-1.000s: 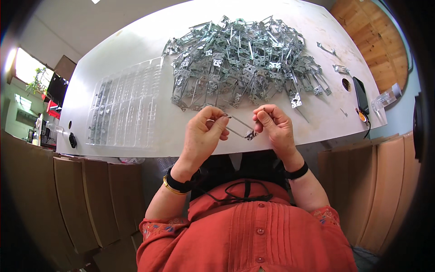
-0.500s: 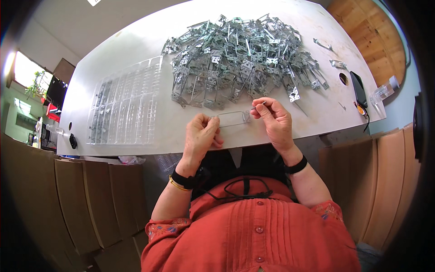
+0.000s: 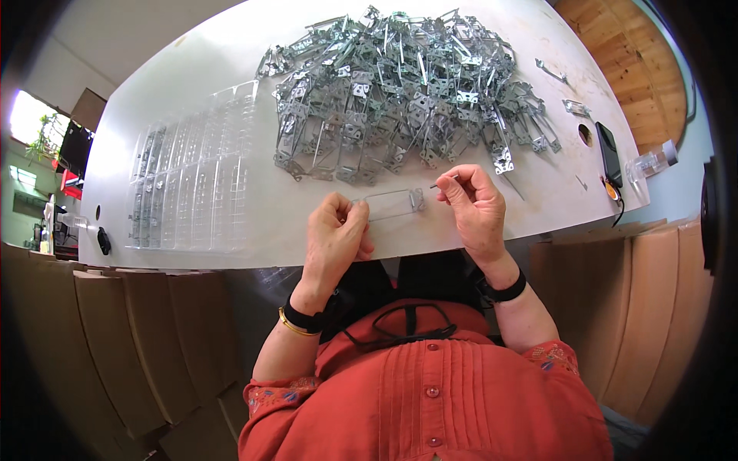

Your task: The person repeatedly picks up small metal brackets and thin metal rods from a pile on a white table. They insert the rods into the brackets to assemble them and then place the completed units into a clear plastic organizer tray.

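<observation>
Between thumb and fingers, my left hand [image 3: 336, 228] pinches one end of a wire-framed metal bracket [image 3: 417, 200]. The bracket is a long, narrow frame with a small plate at its right end. To the right of that plate, my right hand [image 3: 478, 206] is closed on a short thin metal pin [image 3: 443, 183], apart from the bracket. Beyond both hands rises a big heap of similar metal brackets [image 3: 407, 92]. Left of my left hand lies a clear plastic tray [image 3: 223, 184], with metal pieces in its leftmost columns.
At the right lie a phone [image 3: 607, 154], a clear bottle [image 3: 652, 163] and two loose brackets [image 3: 575, 107]. A round hole [image 3: 585, 135] is cut in the white table [image 3: 307, 250]. Cardboard boxes [image 3: 588, 307] stand below on both sides. A small black object [image 3: 104, 240] sits at the left edge.
The pin in my right hand has drawn away from the bracket's plate, to the right. My left hand still grips the bracket. The whole view has shifted slightly.
</observation>
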A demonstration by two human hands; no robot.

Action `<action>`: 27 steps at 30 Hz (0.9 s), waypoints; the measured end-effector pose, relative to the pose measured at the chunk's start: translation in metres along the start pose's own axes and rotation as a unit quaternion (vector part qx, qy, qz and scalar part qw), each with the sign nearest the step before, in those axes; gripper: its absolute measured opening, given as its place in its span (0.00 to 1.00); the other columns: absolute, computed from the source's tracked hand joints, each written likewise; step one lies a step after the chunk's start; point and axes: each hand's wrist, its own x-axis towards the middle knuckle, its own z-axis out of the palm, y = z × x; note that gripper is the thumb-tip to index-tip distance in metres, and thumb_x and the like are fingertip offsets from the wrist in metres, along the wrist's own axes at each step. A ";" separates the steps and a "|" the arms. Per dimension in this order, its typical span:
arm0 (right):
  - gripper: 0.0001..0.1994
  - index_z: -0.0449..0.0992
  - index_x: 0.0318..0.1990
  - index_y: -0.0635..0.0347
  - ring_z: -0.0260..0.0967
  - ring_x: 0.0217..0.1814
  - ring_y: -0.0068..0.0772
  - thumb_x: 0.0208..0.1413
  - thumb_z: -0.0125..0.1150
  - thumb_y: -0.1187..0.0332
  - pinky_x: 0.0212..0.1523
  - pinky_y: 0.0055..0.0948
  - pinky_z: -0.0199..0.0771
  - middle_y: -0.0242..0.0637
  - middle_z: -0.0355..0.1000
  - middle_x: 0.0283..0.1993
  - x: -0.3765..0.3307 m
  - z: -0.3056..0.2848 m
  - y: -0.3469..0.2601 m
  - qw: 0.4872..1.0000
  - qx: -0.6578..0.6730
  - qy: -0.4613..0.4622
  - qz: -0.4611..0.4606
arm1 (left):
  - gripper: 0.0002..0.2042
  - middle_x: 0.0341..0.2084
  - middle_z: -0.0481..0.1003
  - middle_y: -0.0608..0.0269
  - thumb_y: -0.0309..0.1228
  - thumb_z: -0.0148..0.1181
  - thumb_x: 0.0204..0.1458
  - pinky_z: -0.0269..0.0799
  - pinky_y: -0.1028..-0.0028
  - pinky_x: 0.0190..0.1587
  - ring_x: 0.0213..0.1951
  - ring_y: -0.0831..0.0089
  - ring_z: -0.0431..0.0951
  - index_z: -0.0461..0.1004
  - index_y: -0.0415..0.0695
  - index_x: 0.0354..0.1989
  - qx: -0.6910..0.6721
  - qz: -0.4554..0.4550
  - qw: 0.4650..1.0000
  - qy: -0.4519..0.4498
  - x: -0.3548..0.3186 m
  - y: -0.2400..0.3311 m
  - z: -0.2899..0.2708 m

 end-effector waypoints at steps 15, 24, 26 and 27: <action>0.04 0.76 0.44 0.61 0.72 0.33 0.14 0.69 0.66 0.72 0.37 0.19 0.74 0.26 0.76 0.33 0.001 0.013 -0.004 0.996 -0.089 -0.020 0.017 | 0.13 0.25 0.76 0.60 0.33 0.60 0.68 0.75 0.78 0.18 0.19 0.77 0.79 0.67 0.39 0.35 -0.003 0.019 1.000 -0.017 -0.001 0.001 -0.003; 0.05 0.76 0.44 0.61 0.71 0.33 0.14 0.69 0.66 0.72 0.37 0.19 0.73 0.26 0.76 0.33 -0.001 0.013 -0.002 0.994 -0.102 -0.016 0.017 | 0.12 0.24 0.75 0.62 0.32 0.60 0.68 0.75 0.77 0.18 0.19 0.78 0.78 0.66 0.40 0.34 -0.011 0.033 0.999 -0.019 0.000 -0.005 -0.002; 0.05 0.76 0.44 0.62 0.71 0.33 0.14 0.68 0.66 0.72 0.37 0.19 0.73 0.26 0.76 0.33 -0.001 0.011 0.000 0.995 -0.097 -0.017 0.025 | 0.12 0.24 0.75 0.62 0.32 0.61 0.68 0.75 0.77 0.18 0.19 0.78 0.78 0.66 0.40 0.34 -0.013 0.033 0.999 -0.018 -0.001 -0.004 0.000; 0.04 0.77 0.44 0.62 0.72 0.33 0.14 0.68 0.66 0.73 0.37 0.19 0.73 0.26 0.76 0.33 -0.002 0.011 0.000 0.995 -0.099 -0.017 0.026 | 0.12 0.24 0.75 0.62 0.31 0.61 0.68 0.75 0.77 0.18 0.19 0.78 0.78 0.66 0.40 0.34 -0.015 0.032 0.999 -0.018 -0.001 -0.004 0.001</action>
